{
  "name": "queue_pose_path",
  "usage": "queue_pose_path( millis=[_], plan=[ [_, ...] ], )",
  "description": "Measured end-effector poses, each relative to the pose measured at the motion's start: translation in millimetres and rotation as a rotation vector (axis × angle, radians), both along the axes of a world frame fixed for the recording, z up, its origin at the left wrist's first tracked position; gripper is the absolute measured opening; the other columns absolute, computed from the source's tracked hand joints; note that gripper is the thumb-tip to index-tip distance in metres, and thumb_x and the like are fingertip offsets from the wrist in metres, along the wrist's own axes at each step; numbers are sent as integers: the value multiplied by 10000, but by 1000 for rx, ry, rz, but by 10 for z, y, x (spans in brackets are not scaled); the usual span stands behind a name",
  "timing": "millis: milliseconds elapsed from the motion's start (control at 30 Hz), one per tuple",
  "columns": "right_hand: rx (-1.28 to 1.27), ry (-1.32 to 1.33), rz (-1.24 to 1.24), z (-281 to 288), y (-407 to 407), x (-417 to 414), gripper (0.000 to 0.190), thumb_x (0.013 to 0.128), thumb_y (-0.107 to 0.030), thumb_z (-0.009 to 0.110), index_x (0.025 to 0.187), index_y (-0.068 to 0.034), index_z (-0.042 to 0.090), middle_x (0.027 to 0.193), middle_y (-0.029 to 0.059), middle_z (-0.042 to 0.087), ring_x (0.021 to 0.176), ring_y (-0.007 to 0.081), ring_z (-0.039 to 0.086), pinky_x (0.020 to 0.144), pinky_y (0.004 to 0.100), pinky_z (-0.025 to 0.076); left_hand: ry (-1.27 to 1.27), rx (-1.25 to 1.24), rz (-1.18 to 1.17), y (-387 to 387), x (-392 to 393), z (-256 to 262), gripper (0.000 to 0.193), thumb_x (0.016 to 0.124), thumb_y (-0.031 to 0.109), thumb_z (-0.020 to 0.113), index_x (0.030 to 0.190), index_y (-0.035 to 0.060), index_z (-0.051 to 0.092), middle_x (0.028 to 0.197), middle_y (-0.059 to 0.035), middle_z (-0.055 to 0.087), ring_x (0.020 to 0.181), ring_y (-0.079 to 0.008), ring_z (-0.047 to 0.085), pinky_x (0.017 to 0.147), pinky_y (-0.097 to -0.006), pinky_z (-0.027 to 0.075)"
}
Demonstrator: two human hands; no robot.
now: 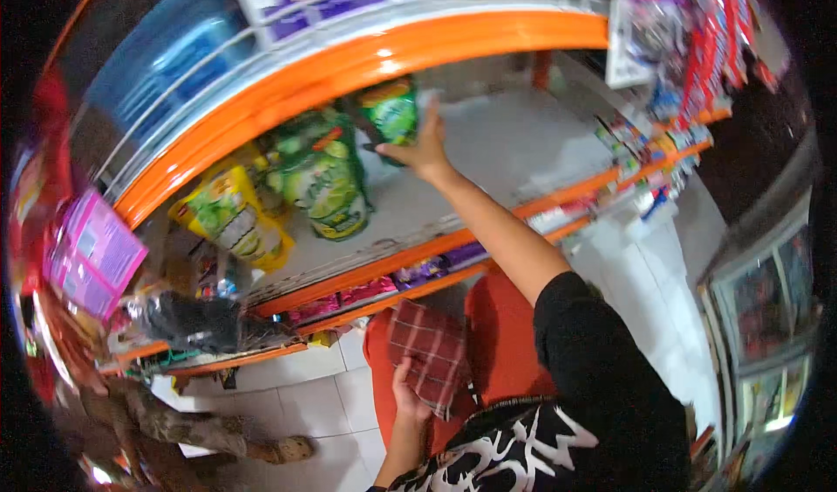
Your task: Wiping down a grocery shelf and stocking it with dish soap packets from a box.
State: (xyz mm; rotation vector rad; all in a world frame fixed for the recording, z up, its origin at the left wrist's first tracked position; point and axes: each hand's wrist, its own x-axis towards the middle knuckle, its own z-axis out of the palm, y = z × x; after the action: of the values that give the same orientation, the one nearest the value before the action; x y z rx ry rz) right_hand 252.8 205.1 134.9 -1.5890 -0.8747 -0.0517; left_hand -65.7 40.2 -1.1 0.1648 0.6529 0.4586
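Note:
My right hand point(422, 148) reaches onto a grey shelf, its spread fingers at the lower right of a small green pouch point(392, 114) standing near the back; whether they grip it cannot be made out. Left of it stand larger green pouches with lime pictures point(333, 194). Nearer the left end a yellow pouch point(242, 220) leans on the same shelf. Down at my lap, my left hand point(409, 387) holds a folded dark red checked cloth point(428, 354).
An orange-edged upper shelf point(392, 44) with a wire rail arches above. Small packets point(425, 273) line the lower front rail point(366, 282). Sachets point(713, 40) hang at the upper right. A black plastic bag point(196, 322) lies at left. Another person's leg and foot point(288, 449) show at lower left.

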Motion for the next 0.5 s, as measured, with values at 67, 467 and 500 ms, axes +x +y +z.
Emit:
queue_pose_path(
  millis=[67, 467, 500],
  plan=[
    [38, -319, 91, 0, -581, -32, 1049, 644, -317, 772, 1391, -32, 93, 1352, 247, 236, 1239, 393, 274, 1034, 431, 251, -131, 138, 50, 0, 41, 58, 561, 816, 366, 512, 1295, 96, 400, 1268, -122, 479, 1135, -324, 472, 932, -492, 404],
    [-613, 286, -463, -3304, -5086, 185, 202, 868, -187, 550, 988, -28, 584, 920, 94, 620, 787, 189, 611, 673, 333, 484, 112, 194, -137, -223, 173, 10, 602, 859, 473, 416, 1347, 128, 337, 1330, -128, 408, 1163, -351, 434, 938, -515, 390],
    [-724, 402, -446, -3720, -5396, 86, 230, 869, -213, 546, 998, -27, 584, 929, 107, 619, 773, 208, 605, 660, 348, 478, 240, 214, -169, -269, 186, 8, 601, 849, 462, 444, 1341, 131, 347, 1322, -123, 418, 1153, -353, 440, 940, -515, 383]
  ],
)
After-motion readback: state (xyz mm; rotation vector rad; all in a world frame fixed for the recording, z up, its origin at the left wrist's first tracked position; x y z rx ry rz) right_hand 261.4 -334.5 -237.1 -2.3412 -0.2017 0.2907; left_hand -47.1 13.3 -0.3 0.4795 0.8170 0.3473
